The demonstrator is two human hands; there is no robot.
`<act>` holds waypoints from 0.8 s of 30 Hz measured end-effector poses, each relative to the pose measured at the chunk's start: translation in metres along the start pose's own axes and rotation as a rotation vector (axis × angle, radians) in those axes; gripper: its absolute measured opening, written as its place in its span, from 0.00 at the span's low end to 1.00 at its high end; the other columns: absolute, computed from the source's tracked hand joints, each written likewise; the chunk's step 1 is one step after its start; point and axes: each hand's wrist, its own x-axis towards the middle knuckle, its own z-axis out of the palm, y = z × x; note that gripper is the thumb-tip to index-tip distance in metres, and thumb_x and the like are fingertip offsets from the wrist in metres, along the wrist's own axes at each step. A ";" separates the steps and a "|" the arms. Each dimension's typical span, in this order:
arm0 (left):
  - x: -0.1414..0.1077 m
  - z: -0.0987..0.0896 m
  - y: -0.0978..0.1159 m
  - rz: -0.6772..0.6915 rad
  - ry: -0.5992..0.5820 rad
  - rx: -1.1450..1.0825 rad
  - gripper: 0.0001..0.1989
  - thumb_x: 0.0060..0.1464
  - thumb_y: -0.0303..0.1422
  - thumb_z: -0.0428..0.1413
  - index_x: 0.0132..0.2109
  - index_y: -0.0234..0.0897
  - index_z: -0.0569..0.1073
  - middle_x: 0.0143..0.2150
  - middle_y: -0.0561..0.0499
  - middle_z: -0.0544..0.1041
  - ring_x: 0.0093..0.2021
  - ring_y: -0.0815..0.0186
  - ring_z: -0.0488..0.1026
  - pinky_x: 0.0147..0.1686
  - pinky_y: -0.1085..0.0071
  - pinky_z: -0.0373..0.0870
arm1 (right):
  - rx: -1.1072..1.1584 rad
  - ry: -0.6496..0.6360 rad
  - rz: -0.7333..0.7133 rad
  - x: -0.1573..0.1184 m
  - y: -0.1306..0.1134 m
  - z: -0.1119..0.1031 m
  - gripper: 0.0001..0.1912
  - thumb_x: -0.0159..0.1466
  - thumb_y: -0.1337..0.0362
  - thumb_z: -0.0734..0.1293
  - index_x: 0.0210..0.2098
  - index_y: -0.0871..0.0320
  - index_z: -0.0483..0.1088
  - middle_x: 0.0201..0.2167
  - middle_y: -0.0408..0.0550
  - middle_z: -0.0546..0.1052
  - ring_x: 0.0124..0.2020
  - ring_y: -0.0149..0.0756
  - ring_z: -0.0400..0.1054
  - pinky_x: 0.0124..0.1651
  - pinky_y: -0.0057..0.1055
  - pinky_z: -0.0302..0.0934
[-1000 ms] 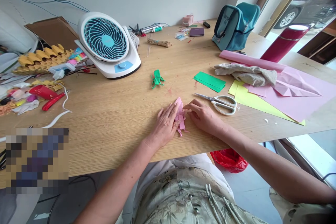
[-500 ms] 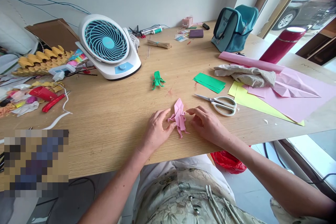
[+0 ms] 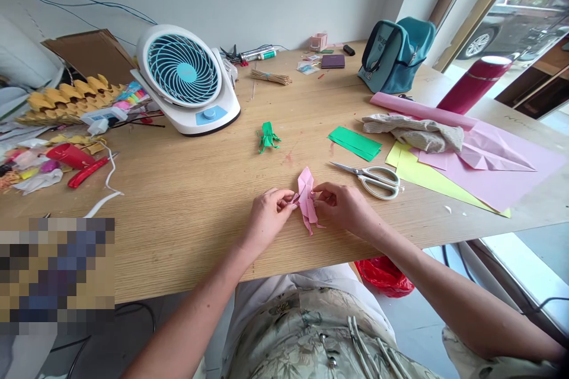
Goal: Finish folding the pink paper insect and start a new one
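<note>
On the wooden table near its front edge lies a pink origami figure (image 3: 306,195) with a pointed top and thin folded legs. My left hand (image 3: 271,213) pinches a leg on its left side between thumb and fingertips. From the other side, my right hand (image 3: 340,204) has its fingers closed on the figure's right side, with the leg there mostly hidden. Farther back stands a green origami figure (image 3: 267,137) with similar legs. Scissors (image 3: 377,180) with white handles rest just beyond my right hand, their blades closed. Behind them are green paper rectangles (image 3: 354,143).
At the right are yellow paper (image 3: 440,177), pink paper (image 3: 502,180), a crumpled grey cloth (image 3: 415,132), a red flask (image 3: 475,85) and a teal bag (image 3: 395,53). A white fan (image 3: 231,105) stands at back left. A red plastic bag (image 3: 386,276) hangs below the table edge.
Both hands have closed in on the pink figure. The left fingers, apart before, now pinch its left leg, and the right fingers have gripped its right side.
</note>
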 end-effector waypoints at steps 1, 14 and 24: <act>0.001 0.000 0.001 0.000 -0.014 0.010 0.10 0.51 0.23 0.62 0.41 0.37 0.79 0.38 0.50 0.80 0.32 0.69 0.77 0.33 0.73 0.75 | -0.002 0.003 -0.001 0.000 0.000 0.000 0.12 0.62 0.63 0.66 0.43 0.57 0.76 0.29 0.46 0.79 0.26 0.32 0.69 0.29 0.27 0.58; 0.005 0.003 0.005 0.016 -0.062 0.115 0.13 0.50 0.18 0.60 0.40 0.38 0.78 0.34 0.53 0.77 0.32 0.69 0.75 0.35 0.73 0.71 | -0.120 0.047 0.043 0.046 0.002 -0.004 0.13 0.62 0.62 0.67 0.46 0.56 0.72 0.38 0.47 0.80 0.32 0.34 0.73 0.32 0.28 0.61; 0.001 0.006 0.002 0.088 -0.052 0.108 0.12 0.54 0.18 0.57 0.41 0.39 0.73 0.38 0.53 0.74 0.34 0.68 0.73 0.36 0.72 0.68 | 0.020 -0.031 0.073 0.056 0.005 0.001 0.20 0.57 0.69 0.69 0.50 0.57 0.70 0.29 0.42 0.79 0.28 0.32 0.72 0.28 0.24 0.60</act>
